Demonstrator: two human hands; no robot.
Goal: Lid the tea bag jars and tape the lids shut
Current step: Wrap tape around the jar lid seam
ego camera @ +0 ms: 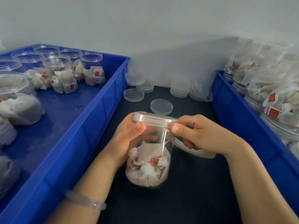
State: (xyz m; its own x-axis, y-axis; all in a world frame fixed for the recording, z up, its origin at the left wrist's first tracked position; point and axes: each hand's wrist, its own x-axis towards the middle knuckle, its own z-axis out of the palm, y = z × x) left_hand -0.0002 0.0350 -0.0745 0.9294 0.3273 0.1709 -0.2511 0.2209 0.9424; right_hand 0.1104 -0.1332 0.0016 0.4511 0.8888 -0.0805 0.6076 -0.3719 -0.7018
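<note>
A clear plastic jar (148, 167) of tea bags is held tilted above the dark table, with a clear lid (155, 119) seated on its mouth. My left hand (127, 138) grips the jar's upper left side, thumb against the lid's rim. My right hand (203, 133) presses its thumb on the lid's right rim. Its lower fingers curl around a whitish tape roll (199, 153) just right of the jar. A strip of clear tape (164, 141) runs down the jar wall from the lid.
A blue crate (90, 120) on the left holds several open jars (63, 75) with tea bags. Another blue crate (242, 113) on the right holds filled jars. Loose lids (161, 106) and lid stacks (179, 88) lie on the dark table (194, 191) by the wall.
</note>
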